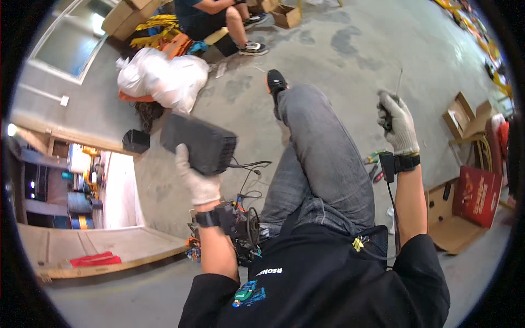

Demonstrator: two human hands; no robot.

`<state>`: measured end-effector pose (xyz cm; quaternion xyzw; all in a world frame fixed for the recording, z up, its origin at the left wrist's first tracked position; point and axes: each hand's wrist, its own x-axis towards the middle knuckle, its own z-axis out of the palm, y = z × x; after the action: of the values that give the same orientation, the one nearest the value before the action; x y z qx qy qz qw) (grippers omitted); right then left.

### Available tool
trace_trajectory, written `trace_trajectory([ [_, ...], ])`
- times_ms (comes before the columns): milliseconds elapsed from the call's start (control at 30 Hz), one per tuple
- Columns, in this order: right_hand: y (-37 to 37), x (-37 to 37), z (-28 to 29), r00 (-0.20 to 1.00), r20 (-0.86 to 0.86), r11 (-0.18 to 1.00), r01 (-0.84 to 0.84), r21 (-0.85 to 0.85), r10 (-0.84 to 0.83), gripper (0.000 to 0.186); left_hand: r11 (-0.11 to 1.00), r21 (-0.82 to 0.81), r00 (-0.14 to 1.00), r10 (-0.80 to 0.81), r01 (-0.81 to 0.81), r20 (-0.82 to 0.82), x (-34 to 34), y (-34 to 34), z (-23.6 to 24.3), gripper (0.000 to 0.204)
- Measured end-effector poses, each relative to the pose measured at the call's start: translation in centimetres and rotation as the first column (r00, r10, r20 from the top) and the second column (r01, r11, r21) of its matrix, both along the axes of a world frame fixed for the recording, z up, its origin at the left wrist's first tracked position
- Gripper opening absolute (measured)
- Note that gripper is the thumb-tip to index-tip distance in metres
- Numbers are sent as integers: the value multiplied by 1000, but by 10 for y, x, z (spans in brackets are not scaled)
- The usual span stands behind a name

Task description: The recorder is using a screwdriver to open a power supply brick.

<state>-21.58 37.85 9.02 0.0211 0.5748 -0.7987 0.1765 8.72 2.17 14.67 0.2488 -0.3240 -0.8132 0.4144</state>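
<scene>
A black box-shaped device [191, 141] with a slotted end is raised off the floor at the left, slightly blurred. My left hand [198, 183], in a pale work glove, is closed on its near lower side. Dark cables [250, 164] show beside the device's right end. My right hand [400, 121], gloved as well, is closed around the dark handle of a screwdriver [400, 82], whose thin shaft points up and away. Beneath my left forearm lies a heap of black parts and coloured wires [238, 224], partly hidden by my arm.
Green-and-yellow-handled [374, 158] and red-and-black [378, 176] tools lie by my knee. Right stands an open cardboard box [448, 218] with a red flap. White sacks [164, 79] and a small black box [136, 141] are left. Another person [235, 27] sits ahead.
</scene>
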Motion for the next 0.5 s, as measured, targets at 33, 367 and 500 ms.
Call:
trace_trajectory([
  [33,-17,12,31,988,-107,992,-114,-48,108,31,998,-22,998,-62,62,-33,-3,4,-1,52],
  [367,-179,131,91,641,-122,638,-687,348,757,48,987,-70,989,-146,146,14,1,26,9,50],
  [500,-182,138,71,579,-51,581,-807,102,814,51,978,-85,981,-183,189,68,5,25,9,52],
])
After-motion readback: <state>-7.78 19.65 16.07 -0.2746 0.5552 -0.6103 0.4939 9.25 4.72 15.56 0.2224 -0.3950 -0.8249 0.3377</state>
